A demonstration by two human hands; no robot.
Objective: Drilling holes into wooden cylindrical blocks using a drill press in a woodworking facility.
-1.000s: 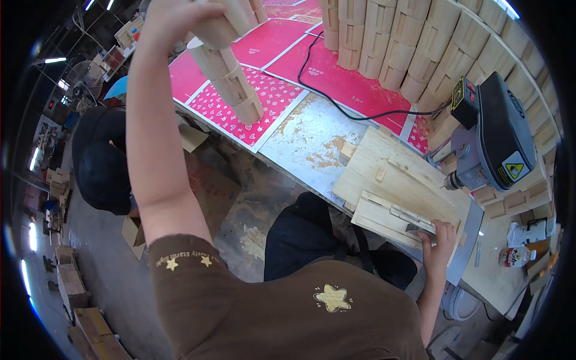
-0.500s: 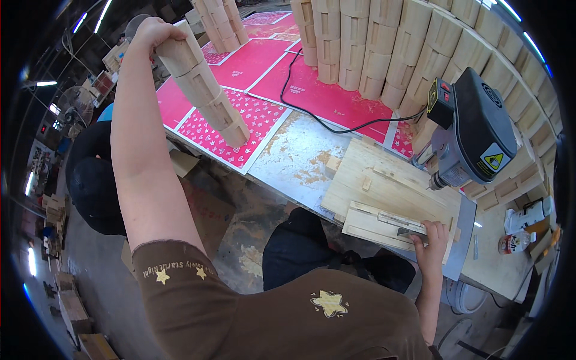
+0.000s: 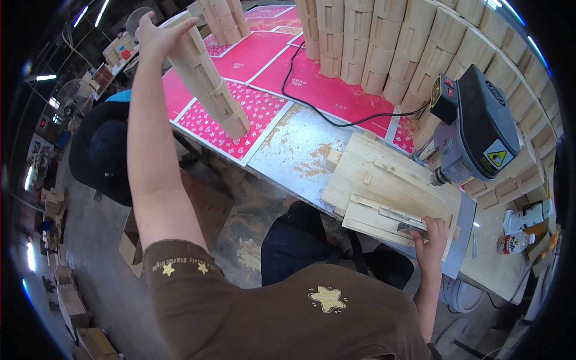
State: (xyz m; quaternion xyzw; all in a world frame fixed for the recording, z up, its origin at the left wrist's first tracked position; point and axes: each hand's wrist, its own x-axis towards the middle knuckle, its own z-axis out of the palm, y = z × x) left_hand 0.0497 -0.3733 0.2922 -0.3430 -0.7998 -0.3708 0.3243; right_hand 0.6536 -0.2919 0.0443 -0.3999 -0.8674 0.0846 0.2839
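Observation:
My left hand (image 3: 158, 37) reaches far out to the top of a leaning-looking stack of pale wooden blocks (image 3: 207, 84). Its thumb and fingers are spread apart at the top block, not wrapped round it. The stack stands on pink patterned sheeting (image 3: 264, 111). At the right, my right hand (image 3: 433, 243) is closed on a small flat tool with a grey metal blade (image 3: 409, 227); its exact kind is unclear. The tool lies over a pale wooden board (image 3: 375, 223) on a wooden jig (image 3: 390, 174).
A black-and-grey drill press (image 3: 480, 126) stands behind the jig, its black cable (image 3: 342, 124) crossing the sheeting. Tall rows of wooden block stacks (image 3: 384, 48) line the back. A bottle (image 3: 515, 243) stands at right. Another person in dark clothing (image 3: 105, 150) is at left.
My left hand has spread its fingers at the stack's top, where they were gripping the top block before. The right hand stays on the tool at the board.

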